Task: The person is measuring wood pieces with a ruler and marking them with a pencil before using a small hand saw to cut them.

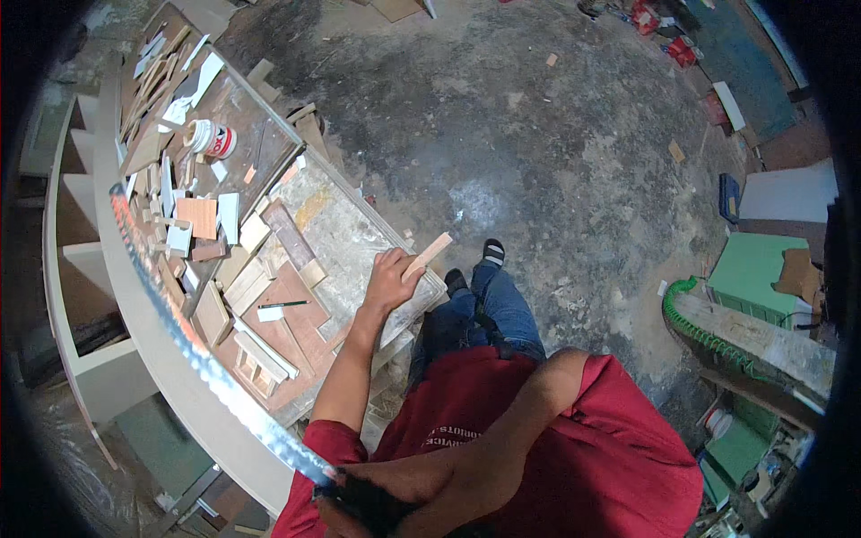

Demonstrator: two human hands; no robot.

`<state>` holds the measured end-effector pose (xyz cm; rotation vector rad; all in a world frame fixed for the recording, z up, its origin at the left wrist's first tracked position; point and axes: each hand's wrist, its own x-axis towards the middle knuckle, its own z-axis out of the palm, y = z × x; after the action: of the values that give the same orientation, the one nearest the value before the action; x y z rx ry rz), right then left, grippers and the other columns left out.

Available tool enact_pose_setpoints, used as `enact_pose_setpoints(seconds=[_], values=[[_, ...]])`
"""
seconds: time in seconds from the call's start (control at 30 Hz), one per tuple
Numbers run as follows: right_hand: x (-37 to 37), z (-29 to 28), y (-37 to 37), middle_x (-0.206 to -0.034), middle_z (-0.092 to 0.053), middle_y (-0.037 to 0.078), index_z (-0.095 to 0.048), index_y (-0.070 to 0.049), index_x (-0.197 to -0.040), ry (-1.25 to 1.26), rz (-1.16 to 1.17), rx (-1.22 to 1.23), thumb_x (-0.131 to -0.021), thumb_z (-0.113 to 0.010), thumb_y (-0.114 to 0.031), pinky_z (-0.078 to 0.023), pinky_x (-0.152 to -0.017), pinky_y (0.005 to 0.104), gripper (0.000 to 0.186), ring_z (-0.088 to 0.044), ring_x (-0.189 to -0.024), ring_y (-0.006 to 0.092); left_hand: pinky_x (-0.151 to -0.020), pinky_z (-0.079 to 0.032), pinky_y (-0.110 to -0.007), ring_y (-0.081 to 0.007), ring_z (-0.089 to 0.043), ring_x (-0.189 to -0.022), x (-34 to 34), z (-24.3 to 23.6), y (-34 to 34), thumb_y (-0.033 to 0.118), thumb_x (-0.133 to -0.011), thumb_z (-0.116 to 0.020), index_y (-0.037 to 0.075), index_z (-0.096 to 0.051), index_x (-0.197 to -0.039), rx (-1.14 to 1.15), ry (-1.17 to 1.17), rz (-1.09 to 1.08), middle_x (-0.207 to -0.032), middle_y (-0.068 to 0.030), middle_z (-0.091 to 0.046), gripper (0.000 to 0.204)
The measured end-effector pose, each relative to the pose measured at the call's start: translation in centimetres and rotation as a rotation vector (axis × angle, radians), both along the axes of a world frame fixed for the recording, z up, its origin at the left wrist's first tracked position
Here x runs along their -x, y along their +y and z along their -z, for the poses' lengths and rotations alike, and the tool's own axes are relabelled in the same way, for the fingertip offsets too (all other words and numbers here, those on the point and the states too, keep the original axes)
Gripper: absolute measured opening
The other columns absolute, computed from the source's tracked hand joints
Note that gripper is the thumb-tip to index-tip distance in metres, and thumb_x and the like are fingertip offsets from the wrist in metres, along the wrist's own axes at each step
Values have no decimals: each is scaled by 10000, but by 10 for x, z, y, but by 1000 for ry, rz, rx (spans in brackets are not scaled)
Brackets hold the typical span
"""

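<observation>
My left hand [392, 276] is closed around a short, pale wood strip [430, 252], whose end sticks out past the near corner of the workbench [345, 226]. Across my body reaches my right arm. My right hand [408, 484], close to the camera at the lower edge, grips the black handle of a long, narrow blade that looks like a hand saw [235, 396]. The blade slants up and left, apart from the strip. On the bench left of my left hand lie a brown board [300, 327], a dark pencil [283, 305] and a small wooden frame [258, 366].
Wood offcuts [197, 213] and a white tub [213, 139] crowd the bench's far left. A curved, pale shelf unit [112, 377] stands left of it. At the right are a green cabinet [753, 273] and a coiled green hose [700, 336]. Scraps dot the concrete floor [502, 117].
</observation>
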<state>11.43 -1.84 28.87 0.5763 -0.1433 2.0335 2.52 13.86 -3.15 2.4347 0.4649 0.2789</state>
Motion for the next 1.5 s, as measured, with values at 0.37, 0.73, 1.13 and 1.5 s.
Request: enact_pose_setpoints(seconds=[0.37,0.73,1.13,1.5], values=[[-1,7,-3,-887,-531,107,-370,-78,-1074,-30,0,-33,-992,-498,-82,-445,-602,288,152,-528,-702,152,-715,-478,-342,-275,-591,-779,-1,-14,8,168,-853,-665,-8,-685,-1037,322,85,-128,-836,-135,-579,255],[-12,16,2,-922,-550,114,-384,-82,-1108,-78,69,-219,-979,-553,-166,-575,-710,389,228,-585,-729,182,-715,-491,-388,-295,-601,-780,-1,-8,-9,119,-830,-695,13,-669,-1059,150,-30,-190,-895,-133,-563,253],[-85,176,-48,-834,-578,97,-483,-44,-1211,-1998,753,656,-1020,-420,-267,-455,-661,327,301,-582,-707,202,-752,-469,-434,-363,-564,-878,1,-14,-34,108,-798,-722,-4,-581,-1048,-51,-128,-245,-961,-174,-543,308],[-57,282,-74,-1115,-564,242,-432,-54,-1364,-2462,705,226,-999,-427,-236,-462,-855,473,407,-567,-1031,434,-807,-456,-412,-327,-551,-917,1,-2,-29,145,-798,-734,-5,-636,-1054,-89,-91,-157,-970,-139,-588,312]])
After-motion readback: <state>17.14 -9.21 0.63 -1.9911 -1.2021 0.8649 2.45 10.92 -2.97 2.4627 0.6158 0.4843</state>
